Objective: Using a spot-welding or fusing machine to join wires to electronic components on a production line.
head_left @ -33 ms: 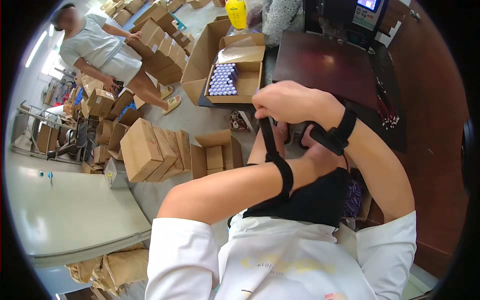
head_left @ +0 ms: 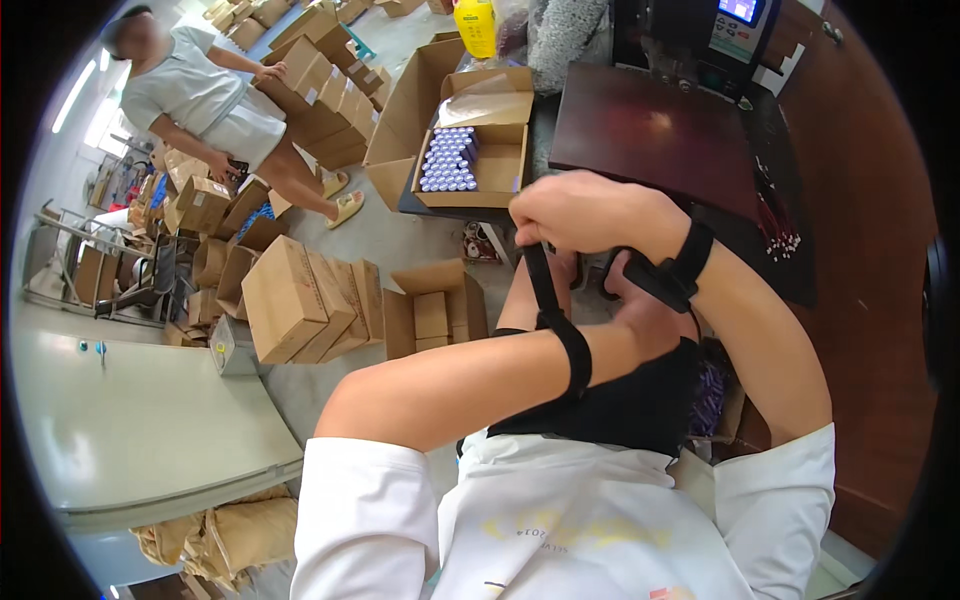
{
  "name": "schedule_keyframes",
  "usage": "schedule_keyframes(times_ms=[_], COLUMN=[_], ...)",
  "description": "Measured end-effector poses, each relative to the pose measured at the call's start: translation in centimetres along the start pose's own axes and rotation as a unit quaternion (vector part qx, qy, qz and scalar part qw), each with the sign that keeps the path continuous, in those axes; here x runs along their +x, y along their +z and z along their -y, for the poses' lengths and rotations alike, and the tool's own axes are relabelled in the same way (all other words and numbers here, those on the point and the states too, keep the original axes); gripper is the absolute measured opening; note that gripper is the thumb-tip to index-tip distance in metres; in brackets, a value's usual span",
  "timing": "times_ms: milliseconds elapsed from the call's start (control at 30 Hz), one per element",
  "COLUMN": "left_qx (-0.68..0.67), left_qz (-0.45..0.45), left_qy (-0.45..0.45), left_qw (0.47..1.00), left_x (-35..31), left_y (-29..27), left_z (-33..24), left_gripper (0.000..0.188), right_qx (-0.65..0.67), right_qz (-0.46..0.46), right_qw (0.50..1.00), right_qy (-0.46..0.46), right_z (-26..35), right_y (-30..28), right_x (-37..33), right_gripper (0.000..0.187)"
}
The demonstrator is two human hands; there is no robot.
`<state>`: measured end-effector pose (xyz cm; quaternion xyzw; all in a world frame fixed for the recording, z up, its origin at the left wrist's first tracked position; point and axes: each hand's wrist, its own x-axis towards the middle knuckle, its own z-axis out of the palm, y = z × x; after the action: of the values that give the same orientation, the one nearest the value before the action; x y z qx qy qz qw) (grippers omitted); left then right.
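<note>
My right hand [head_left: 580, 212] is closed in a pinch on the free end of a black strap [head_left: 541, 285]. The strap runs down to a loop around my left forearm. A black wrist band [head_left: 692, 258] with a dark flat device [head_left: 655, 280] sits on my right wrist. My left hand [head_left: 652, 308] is below that device, which partly covers it, and its fingers are mostly hidden. Beyond my hands an open carton [head_left: 475, 198] on a dark table holds several purple cylindrical cells [head_left: 447, 160] standing in rows.
A dark red board [head_left: 650, 135] lies beside a black machine with a lit screen [head_left: 738, 10]. Red wires [head_left: 775, 220] hang at the right. Cartons [head_left: 290, 305] stand on the floor at the left, near a pale cabinet [head_left: 150, 420]. Another person [head_left: 215, 100] stands at far left.
My right hand and the strap end have shifted very slightly down and right in the picture. The grip on the strap looks the same.
</note>
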<state>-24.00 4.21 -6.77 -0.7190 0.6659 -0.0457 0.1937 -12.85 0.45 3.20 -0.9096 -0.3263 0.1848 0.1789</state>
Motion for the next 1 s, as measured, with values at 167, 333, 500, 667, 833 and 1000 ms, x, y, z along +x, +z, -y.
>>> schedule_keyframes(times_ms=[167,333,500,667,833,1000], left_qx=[-0.027,-0.127,-0.128,-0.138,-0.132,-0.114], left_qz=[-0.162,-0.323,-0.273,-0.208,-0.142,-0.073], left_qy=[-0.016,-0.159,-0.153,-0.138,-0.135,-0.132], left_qw=[0.986,0.924,0.941,0.958,0.972,0.982], left_x=[-2.3,-3.1,-11.0,-6.7,-9.4,-7.5], left_y=[-0.6,4.3,4.9,3.9,4.9,4.4], left_z=[0.5,0.5,1.8,-0.5,2.4,2.4], left_gripper=[0.027,0.036,0.031,0.027,0.023,0.02], right_qx=[0.162,0.188,0.232,0.366,0.394,0.386], right_qz=[0.034,-0.146,-0.051,0.112,0.169,0.142], right_qw=[0.986,0.971,0.964,0.906,0.887,0.894], right_qy=[-0.007,0.001,0.116,0.18,0.171,0.175], right_z=[2.1,4.1,6.7,4.5,4.5,5.6], right_y=[-0.7,-0.3,2.6,3.2,3.8,3.4], right_x=[-3.0,-7.9,-9.3,-7.6,-7.8,-8.1], right_gripper=[0.024,0.023,0.042,0.05,0.047,0.042])
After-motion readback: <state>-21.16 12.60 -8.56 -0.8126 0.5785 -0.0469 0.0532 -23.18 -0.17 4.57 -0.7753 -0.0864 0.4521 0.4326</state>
